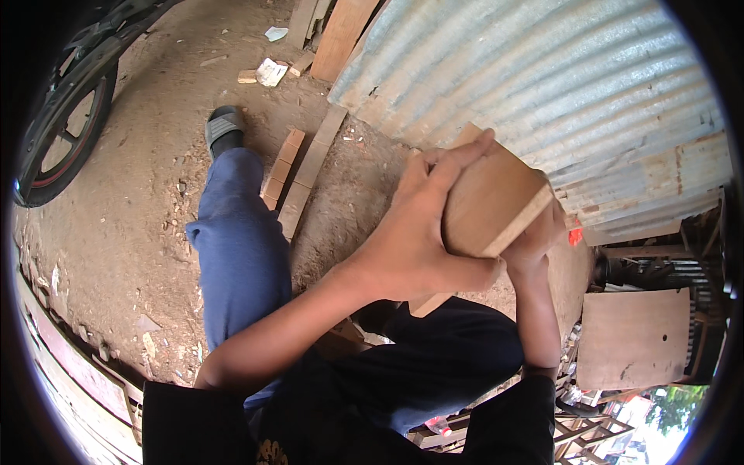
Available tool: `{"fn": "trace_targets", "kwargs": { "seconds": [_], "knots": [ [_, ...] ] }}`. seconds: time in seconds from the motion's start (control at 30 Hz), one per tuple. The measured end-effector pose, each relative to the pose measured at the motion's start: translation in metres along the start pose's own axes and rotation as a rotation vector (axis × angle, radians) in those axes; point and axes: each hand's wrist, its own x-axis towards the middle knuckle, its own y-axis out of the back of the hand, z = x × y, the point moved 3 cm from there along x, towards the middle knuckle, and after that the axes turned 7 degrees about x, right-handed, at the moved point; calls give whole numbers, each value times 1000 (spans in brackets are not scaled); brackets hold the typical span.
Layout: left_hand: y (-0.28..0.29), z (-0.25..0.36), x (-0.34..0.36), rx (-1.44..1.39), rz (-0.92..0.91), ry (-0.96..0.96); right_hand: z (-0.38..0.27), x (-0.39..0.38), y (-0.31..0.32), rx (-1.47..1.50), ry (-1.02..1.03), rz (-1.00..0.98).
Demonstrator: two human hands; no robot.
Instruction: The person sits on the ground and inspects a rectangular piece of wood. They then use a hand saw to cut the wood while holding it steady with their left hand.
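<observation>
My left hand [418, 225] grips a tan wooden block [494, 198] held above my lap, with a finger over its top and the thumb along its lower side. My right hand [542, 232] is wrapped round the block's right end, partly hidden behind it. More wood shows beneath my left hand; I cannot tell whether it is a separate piece. On the dirt beside my left leg lie a row of short wooden pieces [283, 167] and a longer strip of wood [308, 174].
A corrugated metal sheet [589, 70] stands ahead and to the right. A motorbike wheel [66, 139] is at upper left. Leaning planks [345, 35] stand at the top. Boards [70, 356] lie at lower left, and a wooden panel [632, 337] with clutter is at right.
</observation>
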Motion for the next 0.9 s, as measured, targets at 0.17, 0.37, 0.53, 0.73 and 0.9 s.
{"fn": "trace_targets", "kwargs": {
  "seconds": [0.17,0.37,0.53,0.73,0.9],
  "knots": [
    [7,-5,1,60,-21,76,-6,11,-11,213,-271,-39],
    [8,-2,3,-140,-31,101,-8,22,-1,477,-469,-92],
    [6,-3,5,-231,-13,87,-2,17,-4,728,-627,-105],
    [-5,-4,7,-696,-86,135,7,14,-7,1226,-1036,-194],
    [-9,-7,10,-742,-85,89,11,13,-5,1291,-987,-318]
  ]
}}
